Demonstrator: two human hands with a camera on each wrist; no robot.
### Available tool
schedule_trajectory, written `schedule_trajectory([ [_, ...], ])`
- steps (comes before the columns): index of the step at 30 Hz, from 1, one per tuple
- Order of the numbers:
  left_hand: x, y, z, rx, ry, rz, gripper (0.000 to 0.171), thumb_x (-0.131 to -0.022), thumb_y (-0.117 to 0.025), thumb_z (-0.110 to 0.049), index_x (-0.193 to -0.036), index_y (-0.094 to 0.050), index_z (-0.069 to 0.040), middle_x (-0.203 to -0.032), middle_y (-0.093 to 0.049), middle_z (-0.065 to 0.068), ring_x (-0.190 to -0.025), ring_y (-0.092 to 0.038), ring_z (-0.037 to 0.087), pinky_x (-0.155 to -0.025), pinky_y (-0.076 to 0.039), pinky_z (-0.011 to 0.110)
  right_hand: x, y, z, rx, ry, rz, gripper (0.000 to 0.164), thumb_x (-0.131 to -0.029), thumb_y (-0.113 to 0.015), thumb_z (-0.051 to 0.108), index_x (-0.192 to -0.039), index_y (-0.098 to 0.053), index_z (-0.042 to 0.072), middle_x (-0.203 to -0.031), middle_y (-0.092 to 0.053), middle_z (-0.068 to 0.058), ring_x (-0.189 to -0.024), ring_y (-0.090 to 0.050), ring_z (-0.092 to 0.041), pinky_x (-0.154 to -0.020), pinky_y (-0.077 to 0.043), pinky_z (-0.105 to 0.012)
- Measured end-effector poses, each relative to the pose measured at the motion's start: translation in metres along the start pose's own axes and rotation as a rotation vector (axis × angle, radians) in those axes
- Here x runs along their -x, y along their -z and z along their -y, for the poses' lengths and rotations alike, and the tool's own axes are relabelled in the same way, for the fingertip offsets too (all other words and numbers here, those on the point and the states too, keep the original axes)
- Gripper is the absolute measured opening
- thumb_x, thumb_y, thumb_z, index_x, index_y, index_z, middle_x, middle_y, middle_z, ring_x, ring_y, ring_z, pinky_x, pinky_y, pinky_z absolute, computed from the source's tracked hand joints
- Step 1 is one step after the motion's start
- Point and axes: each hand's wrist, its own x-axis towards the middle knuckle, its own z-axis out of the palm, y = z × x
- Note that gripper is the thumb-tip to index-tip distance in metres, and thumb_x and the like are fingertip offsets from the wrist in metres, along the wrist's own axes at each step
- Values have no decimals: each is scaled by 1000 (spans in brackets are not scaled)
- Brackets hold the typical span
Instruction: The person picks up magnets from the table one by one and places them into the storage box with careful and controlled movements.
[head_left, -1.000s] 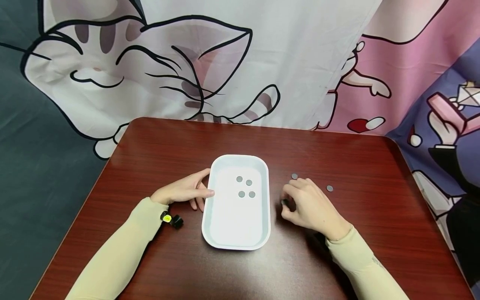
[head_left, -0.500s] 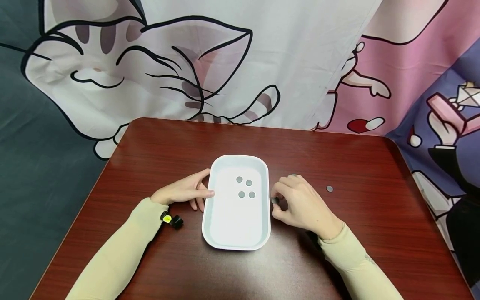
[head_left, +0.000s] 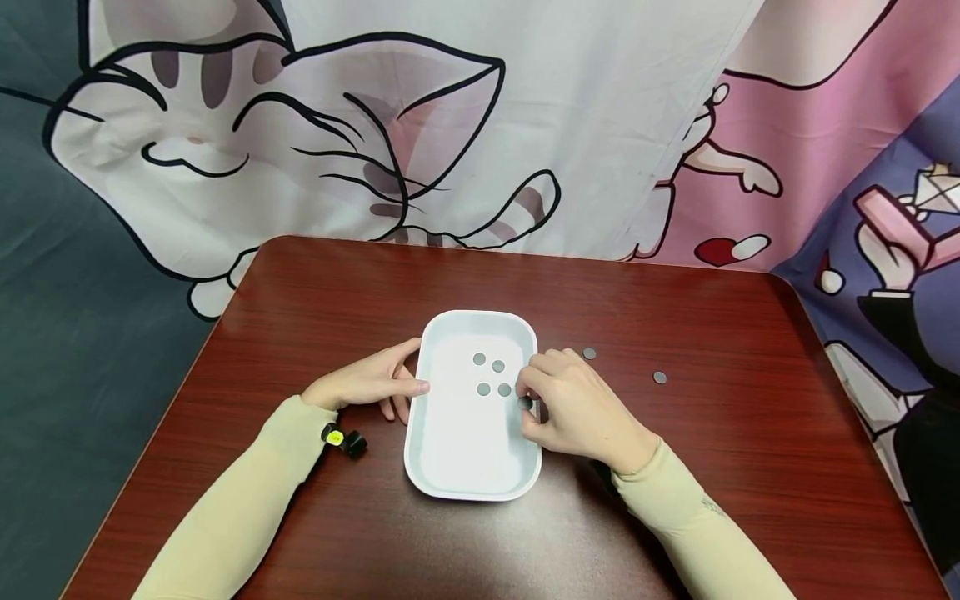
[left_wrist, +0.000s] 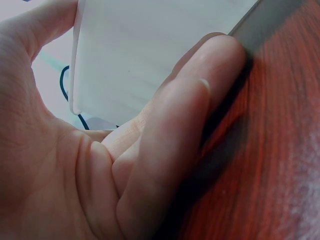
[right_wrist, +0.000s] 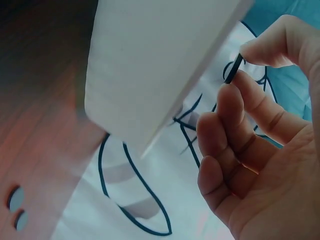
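A white rectangular tray point(head_left: 472, 442) with rounded corners stands on the table, several small round grey discs point(head_left: 483, 389) lying flat inside it. My left hand point(head_left: 367, 379) holds its left side, thumb over the rim and fingers against the outer wall, as the left wrist view point(left_wrist: 150, 150) also shows. Over the tray's right rim, my right hand point(head_left: 577, 408) pinches one thin grey disc point(head_left: 526, 402) between thumb and index finger. In the right wrist view that disc point(right_wrist: 233, 69) appears edge-on and dark, above rim height; the other fingers are curled below it.
Two more grey discs, a nearer one point(head_left: 589, 353) and a farther one point(head_left: 660, 377), lie on the reddish-brown table point(head_left: 360, 283) to the tray's right. Behind the table hangs a cartoon-printed curtain point(head_left: 600, 125). A small black device point(head_left: 352, 442) sits at the left wrist.
My right hand has moved left with the pinched disc, from beside the tray to over its right rim. The left hand and tray have stayed put.
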Motion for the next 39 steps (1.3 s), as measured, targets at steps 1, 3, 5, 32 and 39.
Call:
schedule_trajectory([
  [1, 0, 0, 0, 1, 1, 0, 81, -102, -65, -28, -165, -14, -22, -84, -78, 13, -69, -77, 35, -58, -63, 46, -1, -2, 1, -5, 5, 5, 18, -66, -75, 12, -77, -61, 15, -70, -51, 7, -65, -41, -10, -67, -39, -28],
  [3, 0, 0, 0, 4, -1, 2, 81, -102, -65, -28, -165, -14, -22, -85, -78, 13, -69, -77, 35, -58, -63, 46, -4, -6, 3, -14, 17, 14, 18, -67, -75, 12, -77, -61, 15, -71, -50, 8, -66, -43, -10, -68, -39, -28],
  [5, 0, 0, 0, 5, 0, 1, 81, -102, -66, -29, -165, -14, -22, -85, -78, 13, -70, -77, 35, -58, -63, 46, -7, -11, 4, -21, 27, 25, 18, -67, -76, 12, -77, -61, 16, -71, -49, 8, -66, -43, -10, -68, -39, -28],
  [32, 1, 1, -1, -3, 11, -5, 82, -102, -66, -30, -165, -15, -24, -85, -78, 13, -70, -77, 35, -58, -63, 46, -24, -48, 11, 146, -47, 248, 21, -60, -71, 13, -66, -52, 20, -63, -47, 9, -61, -47, -12, -65, -36, -31],
  [39, 0, 0, -1, 7, 11, -1, 82, -102, -66, -29, -165, -15, -23, -86, -78, 14, -70, -77, 35, -58, -63, 46, -24, -51, 15, 219, -76, 333, 15, -60, -76, 15, -71, -66, 19, -59, -54, 5, -63, -58, -17, -70, -41, -36],
])
